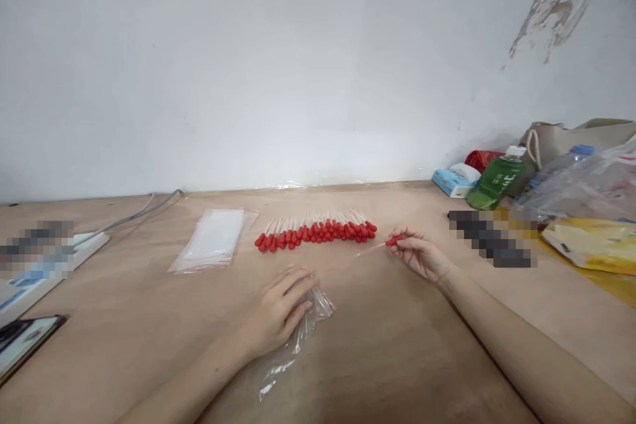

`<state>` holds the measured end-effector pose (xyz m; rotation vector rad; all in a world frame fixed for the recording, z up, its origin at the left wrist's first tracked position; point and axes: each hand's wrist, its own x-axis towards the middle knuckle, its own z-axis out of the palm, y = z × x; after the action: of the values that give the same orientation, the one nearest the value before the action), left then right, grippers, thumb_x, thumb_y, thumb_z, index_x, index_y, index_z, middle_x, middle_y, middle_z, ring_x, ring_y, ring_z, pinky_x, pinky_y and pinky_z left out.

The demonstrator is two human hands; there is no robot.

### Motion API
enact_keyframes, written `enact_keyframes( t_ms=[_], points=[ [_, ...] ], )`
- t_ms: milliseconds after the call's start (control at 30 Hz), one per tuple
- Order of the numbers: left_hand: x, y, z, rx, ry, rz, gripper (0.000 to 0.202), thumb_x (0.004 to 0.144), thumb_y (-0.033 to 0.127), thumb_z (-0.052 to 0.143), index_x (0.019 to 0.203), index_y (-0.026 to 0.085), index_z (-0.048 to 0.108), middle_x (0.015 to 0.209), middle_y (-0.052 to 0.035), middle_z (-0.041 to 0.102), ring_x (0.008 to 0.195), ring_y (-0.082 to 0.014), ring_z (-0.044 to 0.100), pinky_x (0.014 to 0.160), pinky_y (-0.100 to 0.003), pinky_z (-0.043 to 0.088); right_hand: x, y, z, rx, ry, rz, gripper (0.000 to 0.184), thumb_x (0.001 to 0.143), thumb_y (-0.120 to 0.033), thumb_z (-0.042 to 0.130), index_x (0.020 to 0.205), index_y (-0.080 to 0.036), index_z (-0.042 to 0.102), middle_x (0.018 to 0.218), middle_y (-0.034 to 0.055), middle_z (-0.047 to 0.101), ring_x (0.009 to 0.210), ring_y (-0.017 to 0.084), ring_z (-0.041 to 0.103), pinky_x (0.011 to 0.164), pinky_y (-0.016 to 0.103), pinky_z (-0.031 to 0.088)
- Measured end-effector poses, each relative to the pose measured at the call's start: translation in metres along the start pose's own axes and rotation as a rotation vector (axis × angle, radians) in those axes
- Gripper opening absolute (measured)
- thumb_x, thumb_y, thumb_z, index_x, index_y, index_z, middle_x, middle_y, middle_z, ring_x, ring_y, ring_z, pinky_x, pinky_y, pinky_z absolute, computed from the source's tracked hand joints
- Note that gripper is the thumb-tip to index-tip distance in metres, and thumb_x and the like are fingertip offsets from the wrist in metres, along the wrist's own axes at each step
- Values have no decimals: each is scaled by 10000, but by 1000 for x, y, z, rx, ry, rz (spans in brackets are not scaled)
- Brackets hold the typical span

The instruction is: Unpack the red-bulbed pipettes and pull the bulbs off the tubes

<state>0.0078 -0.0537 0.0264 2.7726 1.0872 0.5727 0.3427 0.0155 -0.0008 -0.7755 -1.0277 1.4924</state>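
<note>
1. Red-bulbed dropper [394, 240], pinched at its bulb between the fingertips of the right hand [420, 255], sits just right of a row of similar droppers, its clear stem pointing left and slightly toward the near side.
2. The row of droppers [318, 233] stretches across the middle of a brown tabletop [397, 358], red bulbs near, pale stems far.
3. The left hand [283, 308], fingers loosely bent, lies over a clear plastic bag [293, 348] on the near side of the row; whether it grips the plastic cannot be told.
4. Left of the row, a stack of clear bags [211, 238] lies flat.
5. At far right, a blue tissue pack [450, 182] stands beside a green bottle [497, 179] with a white cap, a yellow packet [591, 245] nearer.
6. At far left, a grey cable [134, 213] runs toward a pale wall [273, 66].
</note>
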Motion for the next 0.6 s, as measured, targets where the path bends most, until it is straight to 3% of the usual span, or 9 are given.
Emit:
enact_keyframes(
  t_ms=[67,133,267,367,467,600],
  points=[
    [2,0,10,-90,41,26,296,881,239,369,1143,200,500,1180,-77,535,1121,-162,473,962,-329,393,3,0,-4,68,49,-38,163,576,-151,665,714,-198,593,695,-29,631,577,69,580,555,175,471],
    [3,0,16,-139,-23,64,277,883,227,365,1101,214,535,1166,-64,552,1108,-153,488,948,-312,407,4,-1,-5,86,98,-99,134,580,-166,660,690,-201,593,705,-25,636,595,85,596,573,196,491],
    [5,0,14,-51,-211,153,368,884,283,377,1247,314,426,1332,-31,419,1251,-216,338,1047,-490,218,11,-5,7,-44,255,-278,123,606,-197,666,699,-207,586,764,-16,650,706,120,627,698,252,506],
    [6,-1,13,10,-250,168,407,889,301,362,1292,357,345,1380,-28,346,1284,-244,270,1031,-563,148,23,-5,21,-391,292,-437,140,649,-232,643,779,-203,598,829,14,653,792,146,621,776,304,485],
    [5,0,16,8,-173,117,406,886,297,367,1291,327,358,1366,-35,362,1281,-231,275,1037,-504,209,40,3,31,-790,298,-604,140,679,-226,584,811,-189,612,841,36,641,780,155,607,756,321,485],
    [3,0,11,13,160,-104,397,857,288,419,1249,227,400,1168,-70,524,1104,-199,455,924,-366,380,53,15,37,-1059,310,-682,172,725,-205,491,845,-187,612,844,44,621,746,148,591,692,295,488]
  ],
)
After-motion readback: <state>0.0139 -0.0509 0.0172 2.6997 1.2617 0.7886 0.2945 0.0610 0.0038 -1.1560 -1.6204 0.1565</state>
